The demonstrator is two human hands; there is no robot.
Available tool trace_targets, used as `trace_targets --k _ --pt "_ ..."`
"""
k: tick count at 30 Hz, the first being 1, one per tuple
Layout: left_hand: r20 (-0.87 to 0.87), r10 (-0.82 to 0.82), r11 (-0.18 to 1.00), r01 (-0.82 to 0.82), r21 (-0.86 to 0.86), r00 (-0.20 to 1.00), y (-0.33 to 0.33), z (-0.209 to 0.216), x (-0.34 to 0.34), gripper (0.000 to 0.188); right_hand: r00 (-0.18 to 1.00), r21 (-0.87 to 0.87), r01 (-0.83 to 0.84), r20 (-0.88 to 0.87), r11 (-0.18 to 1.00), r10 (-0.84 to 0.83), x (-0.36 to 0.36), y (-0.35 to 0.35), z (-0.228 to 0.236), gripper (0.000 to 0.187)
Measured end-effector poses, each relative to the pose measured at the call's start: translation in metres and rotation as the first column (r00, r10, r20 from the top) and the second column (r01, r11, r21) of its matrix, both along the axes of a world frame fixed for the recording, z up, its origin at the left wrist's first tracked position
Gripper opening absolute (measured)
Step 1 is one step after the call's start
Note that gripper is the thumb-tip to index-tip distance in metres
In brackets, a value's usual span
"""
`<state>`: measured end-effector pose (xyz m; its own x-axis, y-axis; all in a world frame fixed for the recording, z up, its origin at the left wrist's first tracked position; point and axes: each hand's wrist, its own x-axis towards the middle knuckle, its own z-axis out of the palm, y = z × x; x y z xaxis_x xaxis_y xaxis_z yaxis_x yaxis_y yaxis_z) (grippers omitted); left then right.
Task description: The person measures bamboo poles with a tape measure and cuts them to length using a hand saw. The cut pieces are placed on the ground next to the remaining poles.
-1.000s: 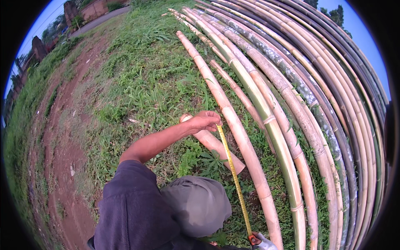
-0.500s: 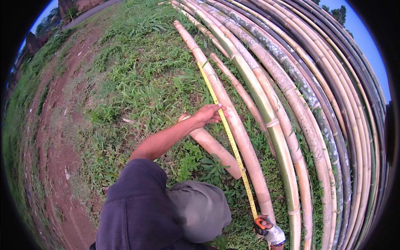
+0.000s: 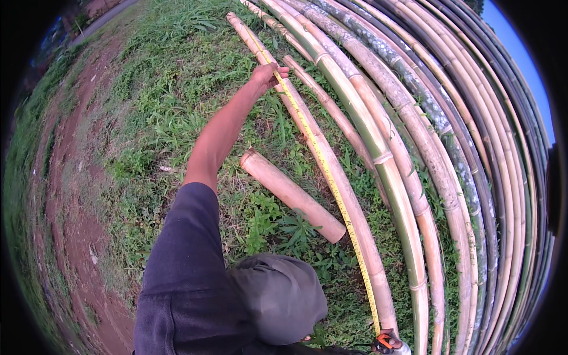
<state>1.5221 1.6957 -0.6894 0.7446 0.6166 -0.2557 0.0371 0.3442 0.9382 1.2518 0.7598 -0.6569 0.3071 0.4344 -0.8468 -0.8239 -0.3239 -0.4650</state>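
Here we are out on the green grass point(image 3: 177, 100), and the left hand point(image 3: 266, 76) is far up at the end of a stretched arm, thumb and fingers closed on a long yellow measuring tape point(image 3: 340, 201) that passes between them. Down at the bottom edge, the right hand point(image 3: 401, 348), partly cut off and showing whitish cloth, grips the rounded orange-and-black tape case point(image 3: 384, 342). And look at that line! The tape runs from the case up along a long, pale tan bamboo pole point(image 3: 368, 242), following its left side lower down and carrying on past the left hand toward the pole's far end; whether it touches the wood all the way, I can't tell. To the left, well apart from the left hand, a short, pale cut bamboo piece point(image 3: 293, 195) lies slantwise in the grass, near the grey-trousered knee point(image 3: 284, 296). On the pole's other side there's a slim tan bamboo length point(image 3: 331, 110), then a green-and-tan bamboo pole point(image 3: 355, 106), with many more bamboo poles ranged beyond. Over on the far left, a reddish dirt track point(image 3: 71, 201) borders the grass.
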Motion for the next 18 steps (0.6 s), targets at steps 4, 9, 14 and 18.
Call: trace_targets --k 4,9,14,18 --pt "-0.042 -0.182 0.982 0.184 0.049 0.982 -0.073 -0.031 -0.007 0.056 0.99 0.098 0.085 0.104 0.992 -0.095 0.035 0.066 -0.01 0.082" --pt "-0.284 0.045 0.594 0.203 0.779 0.958 -0.092 -0.125 -0.074 0.066 0.973 0.162 0.051 0.214 0.985 -0.086 0.118 0.219 -0.008 0.074" --pt "-0.314 0.517 0.231 0.223 0.947 0.796 -0.065 -0.192 -0.172 0.061 0.967 0.242 0.043 0.233 0.969 -0.101 0.182 0.333 -0.029 0.06" --pt "-0.234 0.349 0.227 0.16 0.961 0.907 -0.1 -0.158 -0.184 0.043 0.957 0.299 0.062 0.254 0.952 -0.142 0.225 0.389 -0.037 0.058"
